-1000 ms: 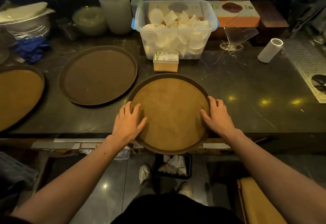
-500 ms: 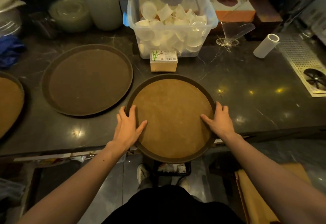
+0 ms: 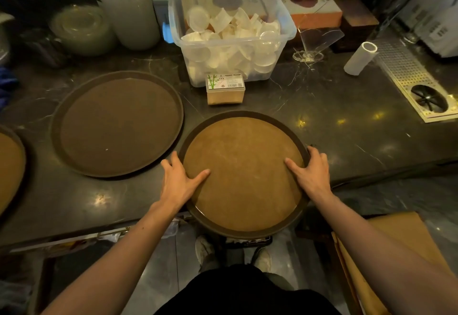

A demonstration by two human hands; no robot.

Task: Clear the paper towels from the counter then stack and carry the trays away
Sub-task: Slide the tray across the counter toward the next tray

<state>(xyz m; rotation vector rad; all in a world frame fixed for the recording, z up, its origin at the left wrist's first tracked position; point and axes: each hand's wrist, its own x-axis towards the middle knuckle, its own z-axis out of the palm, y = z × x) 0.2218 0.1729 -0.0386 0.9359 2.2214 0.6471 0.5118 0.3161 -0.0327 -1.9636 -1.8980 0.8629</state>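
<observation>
A round brown tray [image 3: 244, 141] lies at the front of the dark counter, its near part overhanging the edge. My left hand [image 3: 179, 182] grips its left rim, thumb on top. My right hand [image 3: 311, 172] grips the right rim the same way. A second, darker round tray [image 3: 116, 124] lies flat to the left. A third tray [image 3: 8, 168] is cut off at the far left edge. A white paper roll [image 3: 360, 58] lies at the back right.
Behind the held tray stand a small bamboo-labelled box [image 3: 225, 88] and a clear bin of white cups [image 3: 231, 37]. Stacked lids and cups [image 3: 128, 10] sit at back left, a drip grate [image 3: 418, 84] at right. A bin [image 3: 247, 240] stands on the floor by my feet.
The tray has slid a little toward me over the counter edge, both hands still on its rims. My view has shifted forward and to the right.
</observation>
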